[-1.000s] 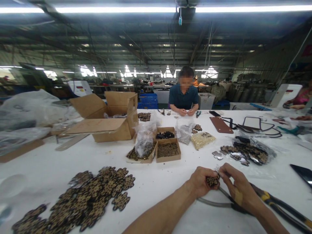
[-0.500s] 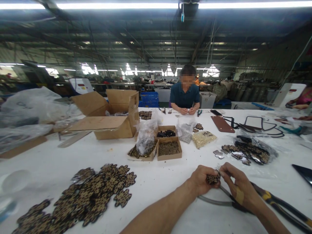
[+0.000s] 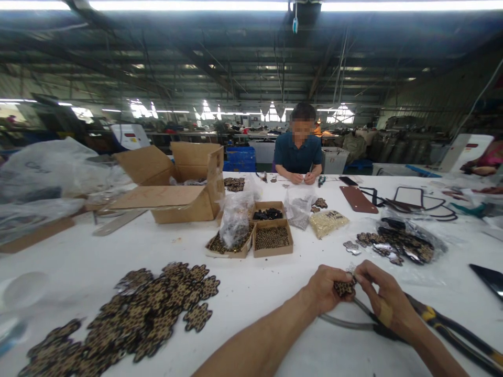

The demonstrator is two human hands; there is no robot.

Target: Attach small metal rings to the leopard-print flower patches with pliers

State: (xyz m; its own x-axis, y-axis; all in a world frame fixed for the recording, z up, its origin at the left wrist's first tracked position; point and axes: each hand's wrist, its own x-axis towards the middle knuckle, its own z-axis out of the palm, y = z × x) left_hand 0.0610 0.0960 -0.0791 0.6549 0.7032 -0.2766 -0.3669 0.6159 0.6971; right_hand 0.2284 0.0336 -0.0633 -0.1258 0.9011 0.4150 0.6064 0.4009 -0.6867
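Note:
My left hand (image 3: 330, 287) is closed around a leopard-print patch with a scalloped dark edge (image 3: 344, 288), held above the white table. My right hand (image 3: 383, 296), a tan plaster across it, pinches at the patch's upper right edge. A small shiny bit (image 3: 351, 268) shows between the two hands, too small to name. Beneath the hands lies a tool with grey curved handles (image 3: 346, 324), partly hidden by the right hand. Close by the right wrist are pliers with black and yellow handles (image 3: 451, 327).
A pile of leopard-print patches (image 3: 145, 314) spreads over the left front. Small trays of metal studs (image 3: 272, 238), a cardboard box (image 3: 184, 201) and a bag of pale pieces (image 3: 329, 224) stand farther back. Bagged patches (image 3: 412, 243) lie right. A co-worker (image 3: 298, 152) sits opposite.
Almost nothing differs. Both hands stay at the patch, with only a slight shift of the fingers and of the view.

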